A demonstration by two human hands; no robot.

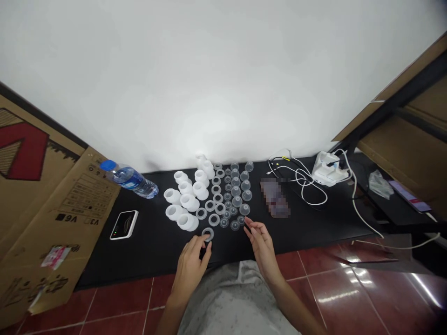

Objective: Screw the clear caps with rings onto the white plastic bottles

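Observation:
My left hand (pixel 192 263) rests on the black mat (pixel 153 242), fingers curled, with the fingertips touching a clear plastic ring (pixel 207 233). My right hand (pixel 260 242) hovers just right of it, fingers loosely bent and apart, holding nothing I can see, close to the nearest small clear caps (pixel 234 225). Ahead lie rows of white cup-shaped parts (pixel 185 200), clear rings (pixel 214 204) and small clear domed caps (pixel 237 186).
A water bottle (pixel 129 179) lies at the left, with a white-edged phone-like device (pixel 124 224) nearer me. Cardboard (pixel 52 204) leans at the left. A blurred object (pixel 275 199), white cables (pixel 300 179), a white charger (pixel 328 170) and a shelf (pixel 394 139) are to the right.

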